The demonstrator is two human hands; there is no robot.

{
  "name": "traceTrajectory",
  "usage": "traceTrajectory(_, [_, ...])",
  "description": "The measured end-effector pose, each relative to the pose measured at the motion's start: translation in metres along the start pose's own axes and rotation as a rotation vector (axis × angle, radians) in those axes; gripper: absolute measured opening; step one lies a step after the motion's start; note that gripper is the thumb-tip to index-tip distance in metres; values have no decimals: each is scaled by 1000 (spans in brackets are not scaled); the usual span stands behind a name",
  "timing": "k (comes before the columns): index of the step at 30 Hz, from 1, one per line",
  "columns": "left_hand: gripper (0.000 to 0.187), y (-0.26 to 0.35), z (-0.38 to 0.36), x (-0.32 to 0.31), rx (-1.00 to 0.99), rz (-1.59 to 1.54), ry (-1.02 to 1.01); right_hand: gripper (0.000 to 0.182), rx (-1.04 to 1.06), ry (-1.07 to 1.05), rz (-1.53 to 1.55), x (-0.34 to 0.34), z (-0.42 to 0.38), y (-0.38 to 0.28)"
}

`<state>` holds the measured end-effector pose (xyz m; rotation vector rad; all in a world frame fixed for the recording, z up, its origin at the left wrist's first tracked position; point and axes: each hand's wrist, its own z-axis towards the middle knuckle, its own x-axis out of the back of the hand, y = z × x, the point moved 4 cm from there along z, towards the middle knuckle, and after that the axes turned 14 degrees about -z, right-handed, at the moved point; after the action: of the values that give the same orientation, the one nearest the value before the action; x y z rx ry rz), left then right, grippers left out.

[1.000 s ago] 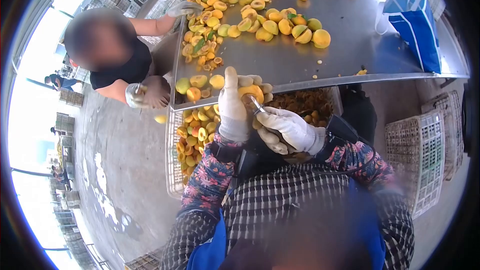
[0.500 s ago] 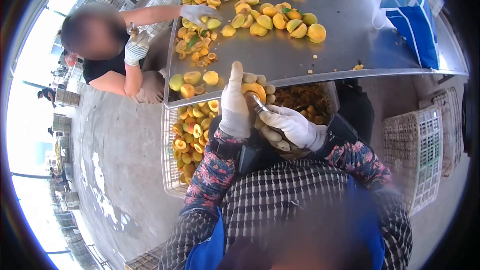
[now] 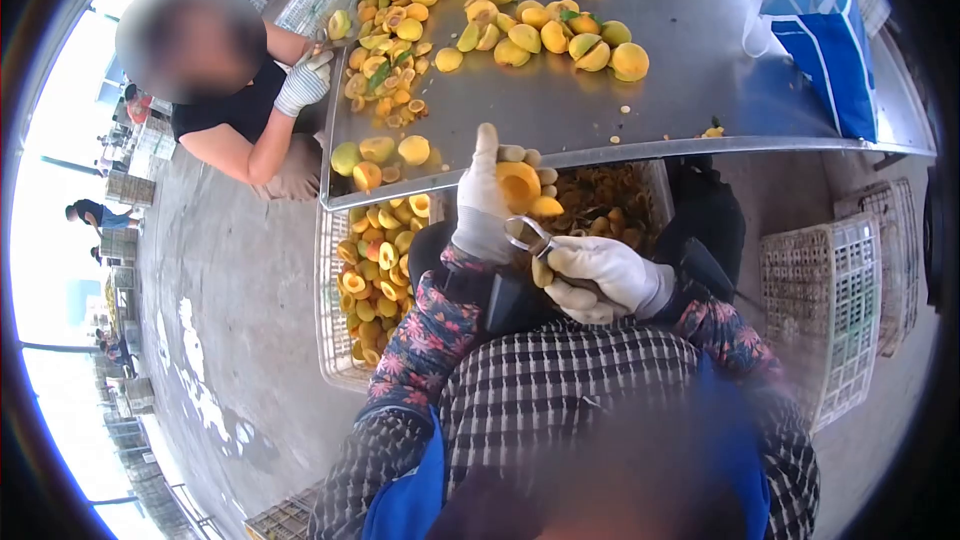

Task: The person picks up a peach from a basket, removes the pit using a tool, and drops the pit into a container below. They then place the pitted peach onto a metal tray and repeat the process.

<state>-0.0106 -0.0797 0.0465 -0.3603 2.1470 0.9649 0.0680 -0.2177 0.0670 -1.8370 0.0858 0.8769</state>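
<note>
Head camera: my left hand (image 3: 482, 206) cradles a halved peach (image 3: 517, 183), its cut face visible; the round fruit shows no clear long axis. My right hand (image 3: 612, 274) is clamped on a looped metal tool (image 3: 547, 241). From that hand, the peach lies forward and left; the tool slants that way, loop leading, just beside the fruit.

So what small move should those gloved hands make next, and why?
Perhaps the left hand should let go of the fruit half: I can make out no stone in its hollow, and the looped tool in the right hand sits just below, seemingly clear of it.
</note>
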Motion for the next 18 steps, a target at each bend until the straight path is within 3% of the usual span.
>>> traceTrajectory(2, [51,0,3,8,27,-88,37,32,-8,144,-103,8,-2,-5])
traceTrajectory(5, [44,10,-4,16,-14,-114,37,28,-47,198,-194,25,-12,-5])
traceTrajectory(7, [41,30,-22,23,-380,363,-42,27,-68,298,-329,41,-20,-2])
traceTrajectory(9, [41,46,-35,43,-446,341,-19,25,-90,448,-391,54,-30,-3])
traceTrajectory(10, [42,59,-34,66,-321,79,27,24,-81,468,-441,62,-35,-1])
traceTrajectory(11, [42,81,-42,96,-526,457,27,22,-72,500,-467,67,-41,-2])
traceTrajectory(13, [27,124,-53,132,-569,628,184,17,-100,551,-372,71,-47,-5])
traceTrajectory(14, [29,147,-62,123,-625,1237,216,17,-87,515,-325,78,-45,-3])
traceTrajectory(16, [31,155,-69,119,-537,1157,338,19,-131,541,-316,80,-40,-8])
traceTrajectory(18, [33,155,-48,103,-656,1203,202,20,-19,557,-392,84,-31,-7])
